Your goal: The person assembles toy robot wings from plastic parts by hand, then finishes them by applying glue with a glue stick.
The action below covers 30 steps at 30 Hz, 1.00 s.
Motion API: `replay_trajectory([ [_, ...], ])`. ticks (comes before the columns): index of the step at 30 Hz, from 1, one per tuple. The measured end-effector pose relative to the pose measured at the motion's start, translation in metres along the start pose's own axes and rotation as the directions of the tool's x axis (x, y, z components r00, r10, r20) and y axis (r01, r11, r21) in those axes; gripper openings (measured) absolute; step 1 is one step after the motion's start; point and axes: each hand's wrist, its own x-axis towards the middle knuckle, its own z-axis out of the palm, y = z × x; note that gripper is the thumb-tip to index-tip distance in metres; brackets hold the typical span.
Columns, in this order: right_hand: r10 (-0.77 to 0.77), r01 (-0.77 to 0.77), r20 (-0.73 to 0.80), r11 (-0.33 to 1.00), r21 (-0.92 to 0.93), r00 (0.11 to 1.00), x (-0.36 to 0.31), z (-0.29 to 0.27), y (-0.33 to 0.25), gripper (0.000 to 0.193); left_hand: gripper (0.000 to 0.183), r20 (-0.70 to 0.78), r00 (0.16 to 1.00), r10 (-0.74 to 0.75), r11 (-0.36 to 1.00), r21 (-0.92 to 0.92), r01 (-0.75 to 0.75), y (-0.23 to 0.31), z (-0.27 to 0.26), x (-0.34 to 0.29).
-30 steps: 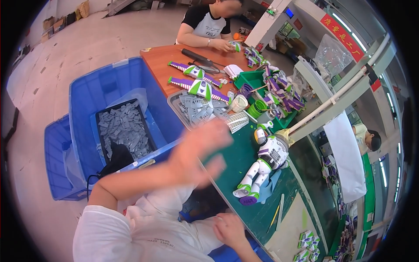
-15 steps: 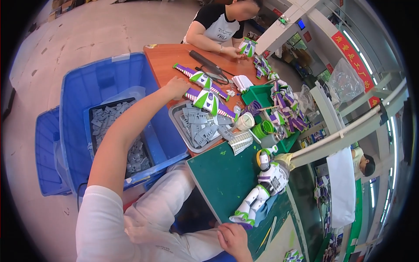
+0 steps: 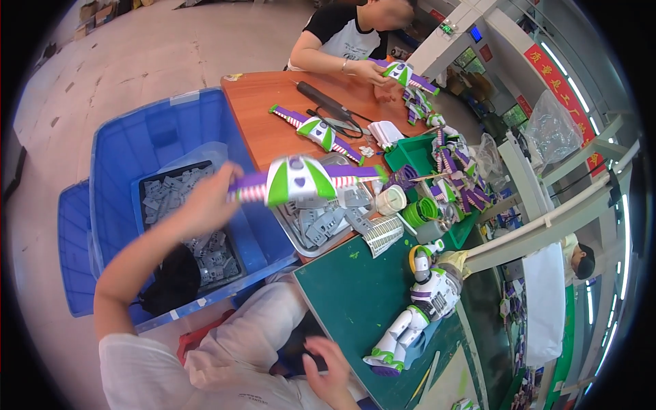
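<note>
My left hand grips one end of a toy wing pack, white, green and purple with striped wings, and holds it up over the metal tray. Grey flat plastic parts fill that tray. A second wing pack lies on the brown tabletop just beyond. My right hand hovers over my lap, beside the edge of the green mat, with its fingers apart and nothing in it. A white and green toy astronaut figure lies on the green mat.
Left of the table stands a blue bin with a crate of grey parts. A dark handheld tool with a cord lies on the tabletop. A green crate and piled wing packs stand right. Across the table, a person holds another wing pack.
My left hand has lifted the nearer wing pack off the table and drawn it toward me. My right hand has moved left, away from the astronaut figure's feet, and its fingers have spread.
</note>
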Motion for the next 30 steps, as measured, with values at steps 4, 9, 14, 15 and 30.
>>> replay_trajectory([
  [4, 0.101, -0.125, 0.087, 0.929, 0.348, 0.991, 0.046, 0.062, -0.003, 0.053, 0.049, 0.115, 0.992, 0.046, 0.974, -0.227, -0.019, 0.018, 0.040, -0.102],
  [9, 0.265, -0.220, 0.062, 0.622, 0.752, 0.962, 0.059, 0.083, -0.026, 0.037, 0.052, 0.206, 0.916, 0.345, 0.850, -0.482, -0.212, 0.049, 0.081, -0.168],
  [14, 0.396, -0.152, -0.212, 0.710, 0.688, 0.893, 0.001, 0.032, 0.010, 0.028, 0.028, 0.225, 0.721, 0.655, 0.711, -0.506, -0.488, 0.036, 0.055, -0.100],
  [15, 0.434, -0.166, -0.253, 0.722, 0.672, 0.864, -0.009, 0.023, 0.003, 0.018, 0.023, 0.242, 0.784, 0.571, 0.786, -0.436, -0.438, 0.028, 0.049, -0.082],
  [30, 0.490, -0.260, -0.531, 0.854, 0.450, 0.691, -0.100, 0.020, 0.074, 0.030, 0.054, -0.018, 0.994, 0.111, 0.942, 0.322, -0.100, 0.006, 0.113, 0.091],
])
